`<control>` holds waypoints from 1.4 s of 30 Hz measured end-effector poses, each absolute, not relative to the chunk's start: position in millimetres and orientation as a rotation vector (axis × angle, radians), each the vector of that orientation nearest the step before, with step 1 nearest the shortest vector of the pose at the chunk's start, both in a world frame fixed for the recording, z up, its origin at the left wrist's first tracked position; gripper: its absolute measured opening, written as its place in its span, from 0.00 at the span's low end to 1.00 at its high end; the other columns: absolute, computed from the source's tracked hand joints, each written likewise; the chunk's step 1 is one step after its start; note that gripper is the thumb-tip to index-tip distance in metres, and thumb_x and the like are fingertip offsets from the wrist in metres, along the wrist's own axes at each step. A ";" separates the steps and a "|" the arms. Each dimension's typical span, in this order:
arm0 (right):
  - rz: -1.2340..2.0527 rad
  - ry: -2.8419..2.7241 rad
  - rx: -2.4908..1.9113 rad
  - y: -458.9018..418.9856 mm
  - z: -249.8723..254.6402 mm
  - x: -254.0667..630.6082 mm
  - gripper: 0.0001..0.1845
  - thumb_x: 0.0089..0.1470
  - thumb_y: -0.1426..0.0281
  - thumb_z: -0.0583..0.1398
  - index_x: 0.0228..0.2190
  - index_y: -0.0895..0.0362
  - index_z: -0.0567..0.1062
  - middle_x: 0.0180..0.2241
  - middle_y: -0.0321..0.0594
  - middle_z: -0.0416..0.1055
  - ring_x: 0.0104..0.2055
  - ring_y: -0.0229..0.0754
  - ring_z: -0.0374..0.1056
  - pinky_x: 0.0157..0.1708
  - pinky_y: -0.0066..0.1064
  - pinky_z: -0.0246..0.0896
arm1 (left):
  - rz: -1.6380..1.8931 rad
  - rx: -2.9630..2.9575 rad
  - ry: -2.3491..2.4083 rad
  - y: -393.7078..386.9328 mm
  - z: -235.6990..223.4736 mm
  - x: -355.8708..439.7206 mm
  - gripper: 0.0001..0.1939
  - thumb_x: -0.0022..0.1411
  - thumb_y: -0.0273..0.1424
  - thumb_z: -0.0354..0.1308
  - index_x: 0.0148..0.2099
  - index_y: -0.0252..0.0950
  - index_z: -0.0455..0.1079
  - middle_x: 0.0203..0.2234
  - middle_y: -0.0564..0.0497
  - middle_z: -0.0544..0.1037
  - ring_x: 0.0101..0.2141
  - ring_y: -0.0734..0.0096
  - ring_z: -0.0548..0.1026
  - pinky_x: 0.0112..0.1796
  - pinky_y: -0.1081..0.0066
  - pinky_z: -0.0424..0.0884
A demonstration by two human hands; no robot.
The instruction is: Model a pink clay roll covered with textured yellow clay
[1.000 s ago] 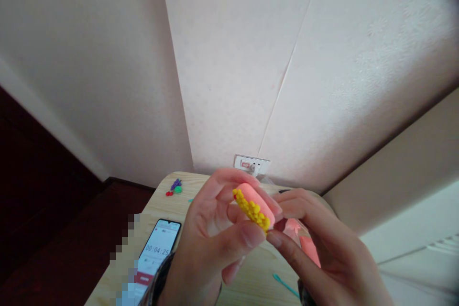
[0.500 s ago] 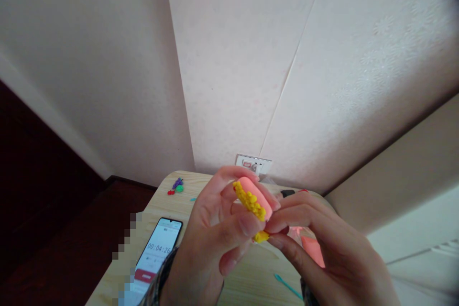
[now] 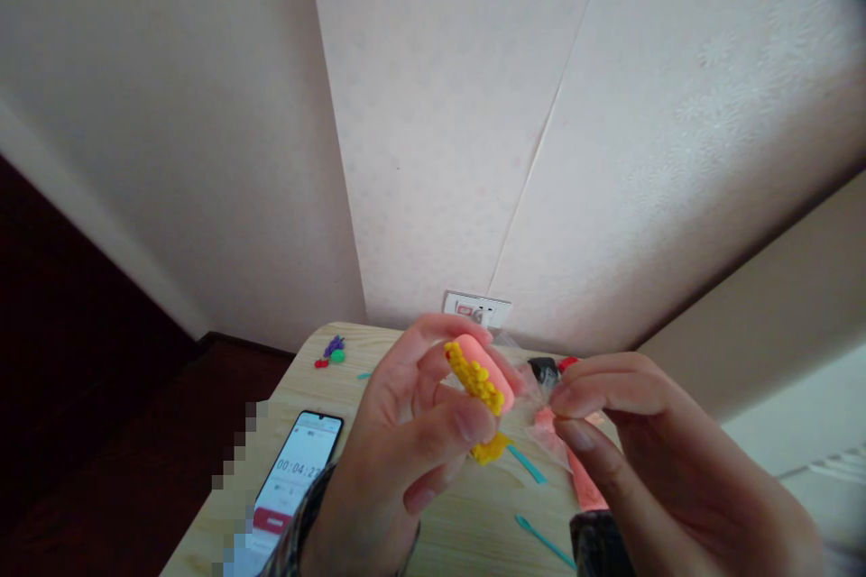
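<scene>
My left hand (image 3: 406, 460) is raised above a light wooden table (image 3: 466, 523) and grips a rounded pink clay piece (image 3: 492, 367) between thumb and fingers. A row of small yellow clay balls (image 3: 475, 379) runs along the piece's edge. A yellow clay lump (image 3: 488, 449) shows just under my left thumb. My right hand (image 3: 649, 460) is a short way to the right of the piece, apart from it. Its thumb and fingertips are pressed together, and I cannot make out whether anything is in the pinch.
A phone (image 3: 298, 469) showing a running timer lies at the table's left. Small purple, green and red clay bits (image 3: 331, 352) sit at the far left corner. Two teal sticks (image 3: 534, 505) and a pink clay strip (image 3: 585, 482) in clear plastic lie under my hands. A wall socket (image 3: 475, 308) is behind.
My right hand has pulled away to the right from the pink piece it was touching. The yellow lump below my left thumb appeared half a second ago and hangs lower now.
</scene>
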State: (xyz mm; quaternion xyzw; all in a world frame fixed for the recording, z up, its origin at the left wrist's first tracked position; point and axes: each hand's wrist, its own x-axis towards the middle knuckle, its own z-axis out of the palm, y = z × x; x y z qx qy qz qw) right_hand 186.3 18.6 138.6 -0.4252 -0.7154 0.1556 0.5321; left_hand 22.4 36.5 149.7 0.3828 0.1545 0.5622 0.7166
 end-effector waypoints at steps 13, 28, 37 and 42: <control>0.496 -1.672 -0.960 22.2 141.5 180.0 0.07 0.60 0.64 0.60 0.30 0.52 0.72 0.27 0.33 0.70 0.32 0.36 0.70 0.32 0.23 0.67 | 1.248 0.849 0.339 37.0 147.9 23.1 0.10 0.58 0.32 0.66 0.44 0.42 0.74 0.30 0.60 0.74 0.13 0.96 0.49 0.15 0.81 0.37; 0.499 -1.458 -0.999 25.9 137.6 175.7 0.15 0.51 0.54 0.65 0.28 0.53 0.77 0.25 0.39 0.72 0.32 0.46 0.72 0.30 0.34 0.71 | 1.228 0.830 0.326 36.8 151.3 22.2 0.10 0.59 0.32 0.66 0.44 0.41 0.73 0.30 0.59 0.78 0.13 0.94 0.48 0.13 0.80 0.38; 0.527 -1.424 -1.001 24.5 138.3 179.3 0.13 0.51 0.55 0.65 0.28 0.52 0.78 0.25 0.40 0.73 0.32 0.47 0.73 0.30 0.35 0.72 | 1.225 0.845 0.350 34.6 150.9 23.7 0.10 0.58 0.32 0.65 0.43 0.40 0.73 0.29 0.59 0.77 0.14 0.94 0.48 0.15 0.81 0.41; 0.539 -1.389 -1.006 23.3 140.7 182.4 0.12 0.50 0.56 0.66 0.28 0.52 0.79 0.25 0.40 0.74 0.33 0.47 0.73 0.30 0.35 0.72 | 1.221 0.846 0.370 35.1 151.7 24.2 0.11 0.58 0.32 0.66 0.43 0.40 0.72 0.29 0.59 0.77 0.13 0.94 0.48 0.14 0.80 0.39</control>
